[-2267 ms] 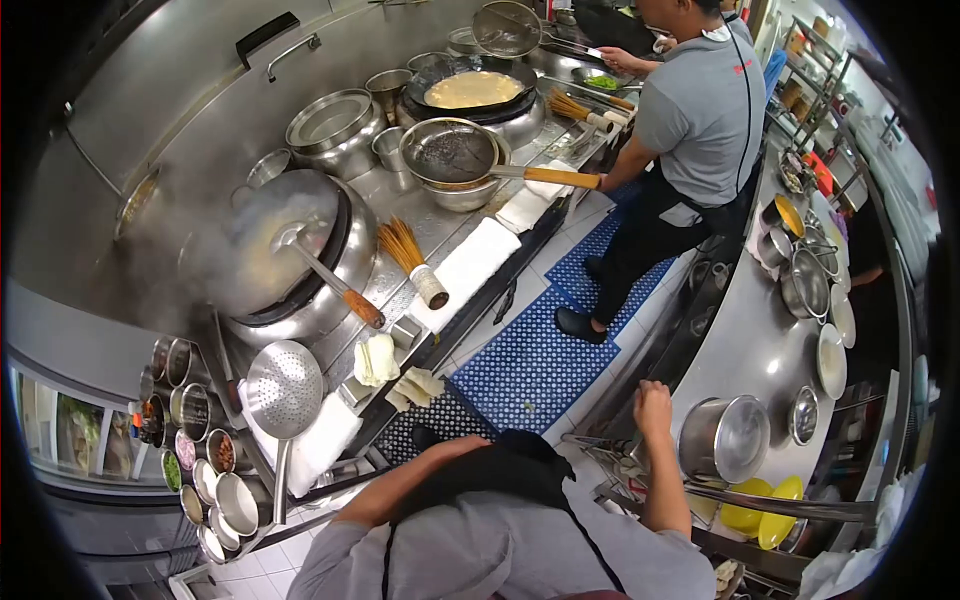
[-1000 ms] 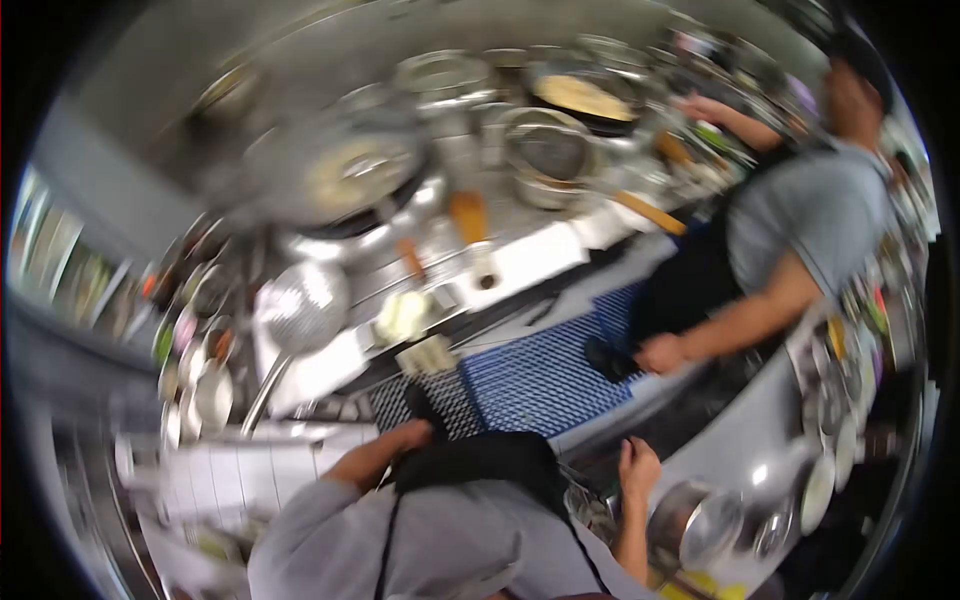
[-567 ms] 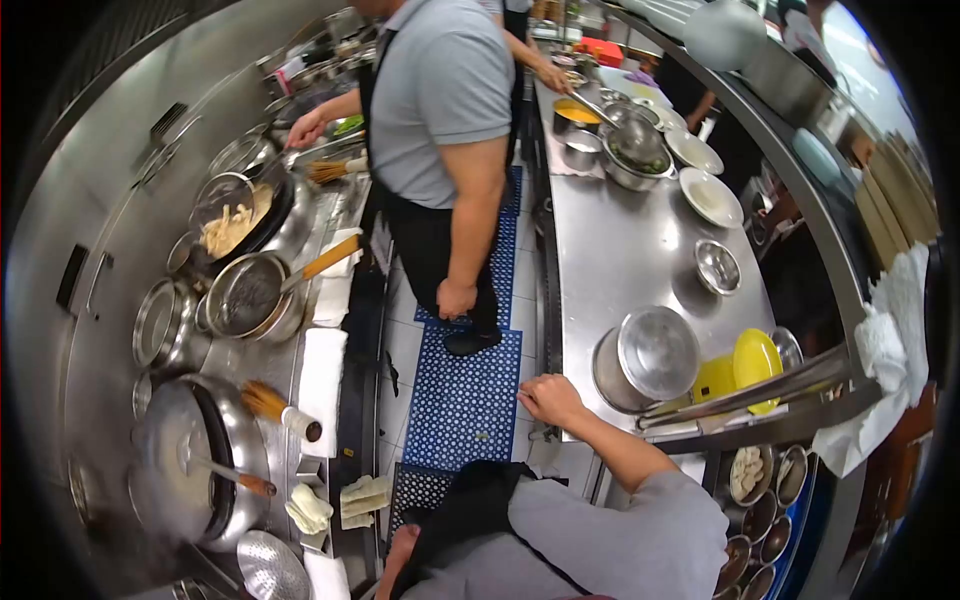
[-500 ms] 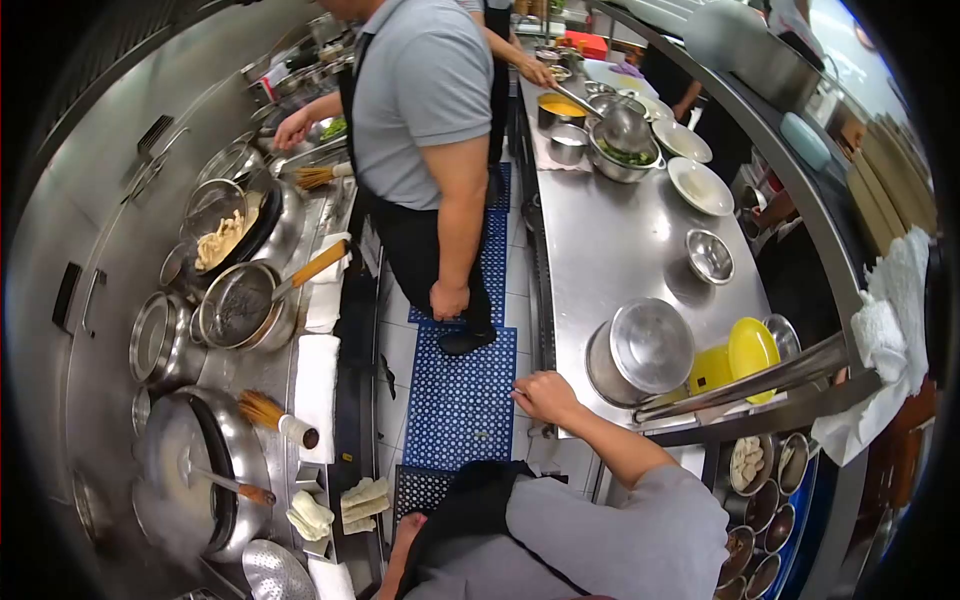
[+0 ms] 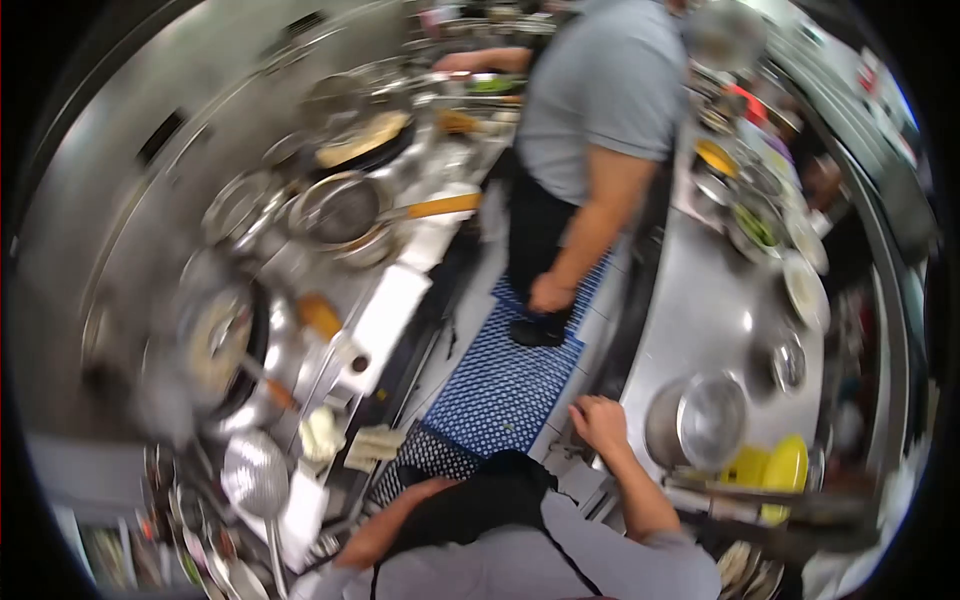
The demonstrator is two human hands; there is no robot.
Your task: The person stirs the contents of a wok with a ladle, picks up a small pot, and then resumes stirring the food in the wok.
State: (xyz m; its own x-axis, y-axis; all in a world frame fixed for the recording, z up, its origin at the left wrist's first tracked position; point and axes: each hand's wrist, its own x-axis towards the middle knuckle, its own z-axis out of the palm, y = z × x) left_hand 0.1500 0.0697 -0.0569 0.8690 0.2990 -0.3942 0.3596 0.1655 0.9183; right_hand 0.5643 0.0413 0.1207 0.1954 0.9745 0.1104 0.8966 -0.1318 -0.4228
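Observation:
My right hand (image 5: 600,424) hangs loosely curled near the near end of the steel counter, with nothing visible in it. A deep steel pot (image 5: 672,425) stands on that counter just to its right. In front of my black apron (image 5: 455,517) is my left hand (image 5: 428,489), blurred, with its fingers hidden. Folded cloths (image 5: 374,446) lie on the stove ledge near it. Further left, a steaming wok (image 5: 272,365) holds pale liquid and a ladle with a wooden handle (image 5: 272,384). A perforated skimmer (image 5: 254,474) lies below the wok.
A co-worker in a grey shirt (image 5: 625,95) stands ahead on the blue mat (image 5: 505,385), between stove and counter. A strainer with a wooden handle (image 5: 440,206) rests over a pot. Along the counter are white plates (image 5: 805,290), a greens bowl (image 5: 757,225) and yellow containers (image 5: 786,468).
The view has swung left and blurred, so the stove and co-worker appear further right. My left forearm shows more across my front. A skimmer's long handle has come into view.

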